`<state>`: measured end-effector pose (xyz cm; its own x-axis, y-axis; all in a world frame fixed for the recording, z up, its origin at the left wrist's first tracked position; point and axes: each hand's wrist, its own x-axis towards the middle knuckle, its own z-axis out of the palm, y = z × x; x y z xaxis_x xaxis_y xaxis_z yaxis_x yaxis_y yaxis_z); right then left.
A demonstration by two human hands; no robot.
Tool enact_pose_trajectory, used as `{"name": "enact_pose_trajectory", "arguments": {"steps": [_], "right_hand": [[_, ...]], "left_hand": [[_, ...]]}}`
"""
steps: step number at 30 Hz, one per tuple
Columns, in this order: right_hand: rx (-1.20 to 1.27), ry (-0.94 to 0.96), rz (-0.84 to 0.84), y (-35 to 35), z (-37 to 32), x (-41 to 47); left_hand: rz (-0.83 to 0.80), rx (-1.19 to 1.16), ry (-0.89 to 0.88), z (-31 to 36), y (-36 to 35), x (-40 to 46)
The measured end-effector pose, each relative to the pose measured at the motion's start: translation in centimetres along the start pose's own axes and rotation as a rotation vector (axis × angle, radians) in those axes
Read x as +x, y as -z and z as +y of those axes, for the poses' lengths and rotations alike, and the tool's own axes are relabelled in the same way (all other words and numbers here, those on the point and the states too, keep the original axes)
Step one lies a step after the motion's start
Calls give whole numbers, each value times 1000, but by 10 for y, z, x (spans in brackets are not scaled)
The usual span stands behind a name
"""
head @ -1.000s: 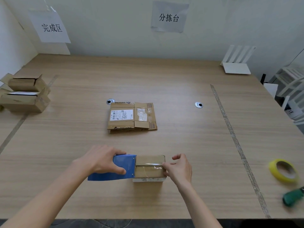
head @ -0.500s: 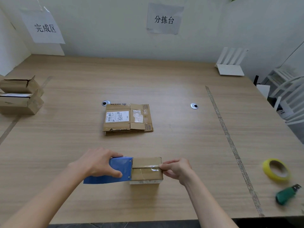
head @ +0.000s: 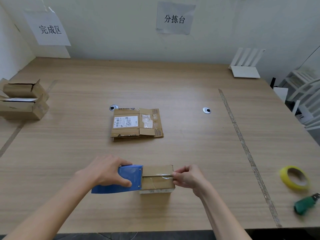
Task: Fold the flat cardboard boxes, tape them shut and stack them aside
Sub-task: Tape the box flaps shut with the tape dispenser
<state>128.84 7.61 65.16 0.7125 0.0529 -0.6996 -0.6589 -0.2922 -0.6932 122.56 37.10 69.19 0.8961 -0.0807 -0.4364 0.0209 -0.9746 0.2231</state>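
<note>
Since a second ago the blue tape dispenser point(head: 119, 179) has slid left along the top of the small cardboard box point(head: 157, 179), leaving more of the lid bare; its toothed edge now sits at the box's left end. Right hand has shifted from pressing the right end to pinching there.

Left hand point(head: 105, 170) grasps the dispenser, fingers over its top, thumb along the near face. Dispenser body overhangs the box to the left, tilted, tail low toward the table point(head: 190, 153).

Right hand point(head: 188, 176) has thumb and forefinger curled, pinching the clear tape strip point(head: 162, 175) at the box's right edge. Strip runs along the lid seam from that pinch to the dispenser.

Box sits at the near edge of the table, centre, between both hands, flaps down.

Flat cardboard boxes point(head: 136, 124) lie in a small pile mid-table, well apart from the hands; top one carries a white shipping label.

Two folded boxes point(head: 24, 101) stand stacked at far left, under a wall sign reading 完成区 point(head: 50, 29). Second sign, 分拣台 point(head: 174, 19), on the back wall.

Right side: yellow tape roll point(head: 294, 177) lying flat, green-handled tool point(head: 305, 205) near it, somewhat blurred. White router point(head: 245, 66) at far right corner.
</note>
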Motion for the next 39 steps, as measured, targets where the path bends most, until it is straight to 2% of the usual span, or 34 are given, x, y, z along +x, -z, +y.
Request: {"name": "enact_pose_trajectory", "arguments": {"steps": [5, 10, 18, 21, 26, 29, 31, 33, 35, 37, 39], "right_hand": [[-9, 32, 1, 1, 2, 3], [-143, 44, 22, 7, 17, 9], [196, -18, 41, 8, 36, 12], [374, -123, 29, 7, 41, 7], [624, -390, -102, 11, 38, 0], [683, -452, -144, 12, 40, 1], [636, -446, -126, 10, 42, 1], [503, -369, -2, 4, 44, 1], [379, -170, 249, -4, 47, 1], [85, 188, 497, -14, 42, -8], [-252, 635, 502, -29, 35, -21]], "left_hand": [[-3, -15, 0, 2, -1, 0], [29, 22, -46, 5, -3, -1], [41, 26, -49, 3, -6, 0], [46, 33, -53, 2, -7, 1], [25, 14, -42, 1, -7, 3], [22, 10, -50, -1, -7, 3], [29, 10, -48, -2, -7, 3], [44, 11, -47, -3, -7, 2], [43, 9, -55, -2, -7, 3], [32, -4, -60, -2, -8, 3], [22, -11, -67, -1, -8, 3]]}}
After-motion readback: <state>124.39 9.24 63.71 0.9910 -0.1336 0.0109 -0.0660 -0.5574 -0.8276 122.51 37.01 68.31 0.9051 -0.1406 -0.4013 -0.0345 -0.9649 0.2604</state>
